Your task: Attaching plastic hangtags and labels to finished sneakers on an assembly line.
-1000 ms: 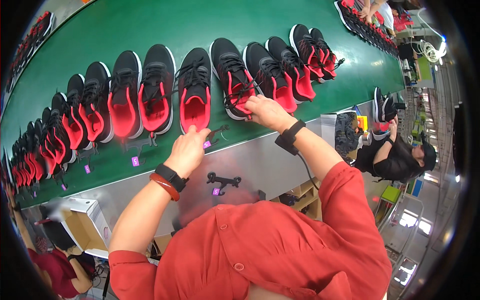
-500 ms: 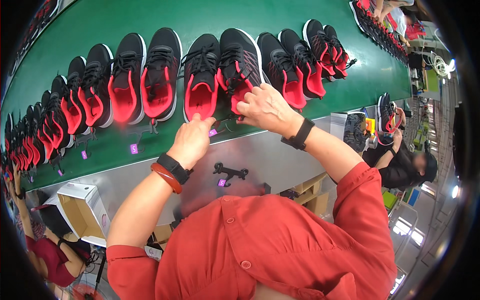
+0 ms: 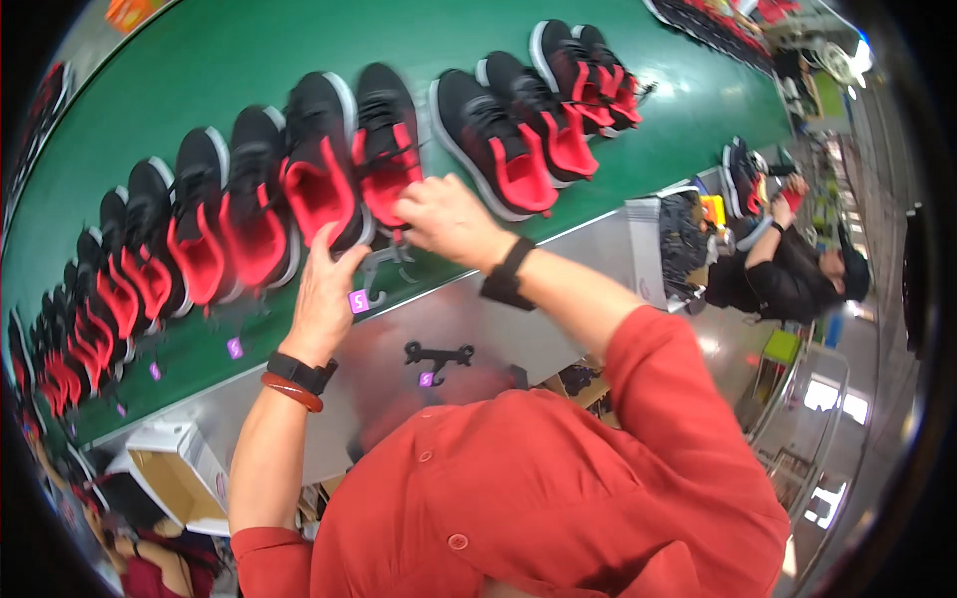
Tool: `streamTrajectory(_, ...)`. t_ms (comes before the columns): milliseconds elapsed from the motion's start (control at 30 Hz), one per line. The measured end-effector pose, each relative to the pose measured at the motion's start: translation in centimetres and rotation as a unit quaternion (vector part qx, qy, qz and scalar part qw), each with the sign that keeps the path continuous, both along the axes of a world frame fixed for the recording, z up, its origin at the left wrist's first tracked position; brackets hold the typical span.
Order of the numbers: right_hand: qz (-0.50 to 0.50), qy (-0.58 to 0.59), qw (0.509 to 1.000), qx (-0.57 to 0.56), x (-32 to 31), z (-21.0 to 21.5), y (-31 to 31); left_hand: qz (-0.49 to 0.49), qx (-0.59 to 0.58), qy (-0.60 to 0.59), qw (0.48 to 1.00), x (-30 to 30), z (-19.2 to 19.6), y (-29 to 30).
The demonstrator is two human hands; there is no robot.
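A black sneaker with a red lining stands on the green surface, toe pointing away. My left hand grips its heel edge between thumb and fingers. Beside it is the matching sneaker; my right hand has its fingers curled at that shoe's collar and heel. A grey-black plastic shoe hanger with a purple tag hangs by the two heels, between my hands. Whether it is fastened to both shoes I cannot tell.
Rows of similar sneakers stand left and right along the green table. Another hanger lies on the metal ledge before me. A white box is at lower left. Co-workers are at right and lower left.
The sneakers and the hanger have shifted left in the picture, and both my hands have moved left with them. A gap now shows between this pair and the pair to its right.
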State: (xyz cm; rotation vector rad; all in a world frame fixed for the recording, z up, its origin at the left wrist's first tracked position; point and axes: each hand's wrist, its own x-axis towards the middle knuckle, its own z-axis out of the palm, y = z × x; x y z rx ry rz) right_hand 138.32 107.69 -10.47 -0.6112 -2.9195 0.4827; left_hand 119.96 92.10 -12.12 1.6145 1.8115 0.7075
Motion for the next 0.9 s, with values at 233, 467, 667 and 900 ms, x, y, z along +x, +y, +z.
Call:
streamTrajectory(233,-0.013,-0.097,0.976,-0.193,7.2,1.1,-9.0,0.02,0.077,0.242,0.967,-0.1,3.3,0.7)
streamTrajectory(467,-0.026,-0.123,0.985,-0.121,10.1,-2.6,-15.7,-0.034,0.105,0.092,0.99,7.6,5.6,4.2)
streamTrajectory(667,-0.009,-0.019,0.959,-0.281,12.6,-2.9,-12.7,-0.094,0.058,0.054,0.992,13.7,3.7,8.9)
streamTrajectory(900,-0.383,0.126,0.739,-0.54,21.1,0.2,-4.3,-0.152,0.017,0.056,0.987,17.3,1.6,13.7)
